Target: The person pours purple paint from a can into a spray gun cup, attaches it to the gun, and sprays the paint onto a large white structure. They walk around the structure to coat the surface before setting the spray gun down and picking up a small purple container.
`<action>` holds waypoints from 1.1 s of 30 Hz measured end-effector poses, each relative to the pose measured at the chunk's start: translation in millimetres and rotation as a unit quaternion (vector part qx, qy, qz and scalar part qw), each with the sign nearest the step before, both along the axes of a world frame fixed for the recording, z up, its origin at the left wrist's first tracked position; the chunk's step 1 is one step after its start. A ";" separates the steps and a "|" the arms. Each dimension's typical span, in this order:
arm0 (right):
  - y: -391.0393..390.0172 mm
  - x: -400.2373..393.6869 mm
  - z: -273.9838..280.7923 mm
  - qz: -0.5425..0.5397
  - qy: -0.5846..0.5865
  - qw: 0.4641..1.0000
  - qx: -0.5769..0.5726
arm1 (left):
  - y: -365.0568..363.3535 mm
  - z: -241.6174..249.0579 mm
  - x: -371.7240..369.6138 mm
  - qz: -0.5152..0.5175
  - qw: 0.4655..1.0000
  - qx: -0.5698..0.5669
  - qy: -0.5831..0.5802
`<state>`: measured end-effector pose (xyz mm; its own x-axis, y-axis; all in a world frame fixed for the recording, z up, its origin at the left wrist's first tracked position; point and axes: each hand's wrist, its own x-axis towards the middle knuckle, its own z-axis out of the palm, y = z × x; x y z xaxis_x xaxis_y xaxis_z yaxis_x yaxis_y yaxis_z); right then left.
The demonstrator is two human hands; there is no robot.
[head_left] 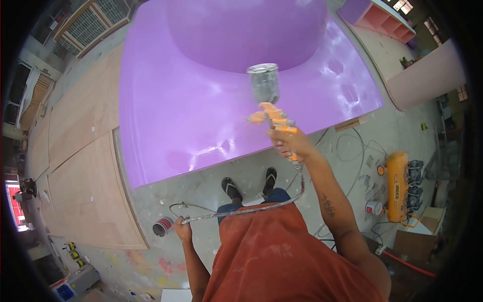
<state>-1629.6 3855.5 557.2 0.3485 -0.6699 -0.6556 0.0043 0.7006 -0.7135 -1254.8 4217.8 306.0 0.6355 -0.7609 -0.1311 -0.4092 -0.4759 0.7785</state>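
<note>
My right hand (292, 144) is wrapped round the handle of an orange spray gun (274, 117), held out above a glossy purple panel (201, 116). A paint-smeared metal cup (264, 84) sits on top of the gun, and the nozzle points left. From the grip, a paint-spattered air hose (251, 209) loops down across my waist to my left side. My left hand (182, 227) is closed on that hose, low and out to the left. On the panel's far part stands a large curved purple form (246, 35), cut off by the top edge.
An orange air compressor (397, 186) stands at right, with a paint can (373, 207) beside it. Another open can (162, 227) is near my left hand. Plywood sheets (95, 201) lie at left. Thin hoses (359, 151) trail over the floor at right.
</note>
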 end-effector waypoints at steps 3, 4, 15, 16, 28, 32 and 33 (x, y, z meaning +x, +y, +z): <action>-16.2 -52.6 -8.1 -0.069 0.115 0.989 -0.063 | -14.2 8.8 -24.2 -0.046 0.998 0.045 0.003; -23.3 -75.8 -8.1 -0.087 0.147 0.982 -0.076 | -21.5 13.6 -38.9 -0.046 0.998 0.045 0.003; -143.7 -342.4 -62.9 -0.171 0.483 0.797 -0.318 | -122.9 52.1 -198.5 -0.268 0.960 0.066 -0.042; -149.2 -345.2 -67.1 -0.149 0.578 0.680 -0.425 | -125.6 50.9 -205.0 -0.268 0.961 0.064 -0.028; -73.8 -98.5 -32.2 -0.045 0.083 0.991 -0.091 | -39.5 19.3 -112.1 -0.152 0.987 0.055 0.015; -57.0 4.1 -16.6 0.026 -0.018 0.998 -0.050 | -17.9 31.4 -76.3 -0.120 0.990 0.062 0.028; -54.8 20.9 -14.9 0.050 -0.049 0.997 -0.038 | -15.1 33.4 -71.0 -0.119 0.990 0.069 0.028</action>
